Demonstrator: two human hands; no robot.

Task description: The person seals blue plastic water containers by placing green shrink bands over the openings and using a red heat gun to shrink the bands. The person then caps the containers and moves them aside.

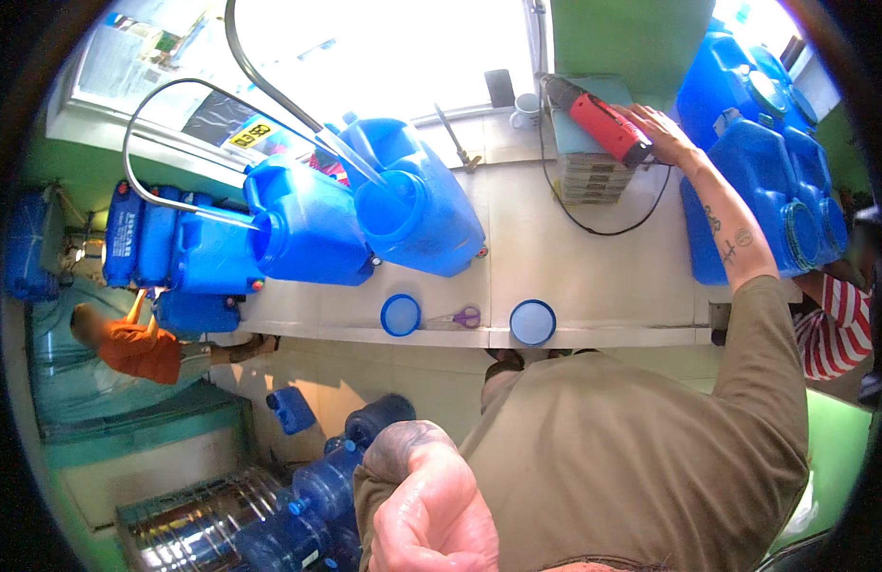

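Observation:
My right hand reaches far across the white counter and grips the rear of a red and black power drill. The drill lies on a stack of flat boxes, and its black cord loops over the counter. My left hand is a closed fist close to my chest, low in the view, with nothing visible in it. Two blue jerrycans lie on the counter with hoses running into their open mouths.
Two blue caps and purple scissors lie near the counter's front edge. Stacked blue jerrycans stand at the right. Large water bottles sit on the floor. A person in orange is at the left, a striped sleeve at the right.

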